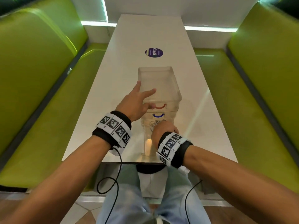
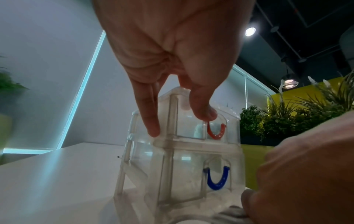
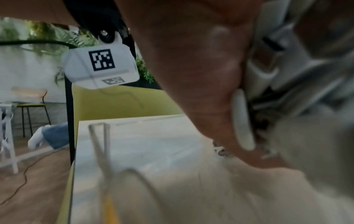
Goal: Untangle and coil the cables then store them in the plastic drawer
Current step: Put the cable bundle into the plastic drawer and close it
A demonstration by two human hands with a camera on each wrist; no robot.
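Two hands at drawer unit (image 1: pixel 161 88), left hand (image 1: pixel 137 102) steadying top, right hand (image 1: pixel 163 131) gripping cables (image 3: pixel 287 91)

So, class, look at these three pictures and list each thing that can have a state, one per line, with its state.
Drawer unit: upright on the table.
Red-handled drawer: closed.
Blue-handled drawer: closed.
Bottom drawer: pulled out toward the person.
Cables: bundled inside the bottom drawer, under the right hand.
Left hand: fingers straight, resting on the unit's top.
Right hand: curled over the cables.
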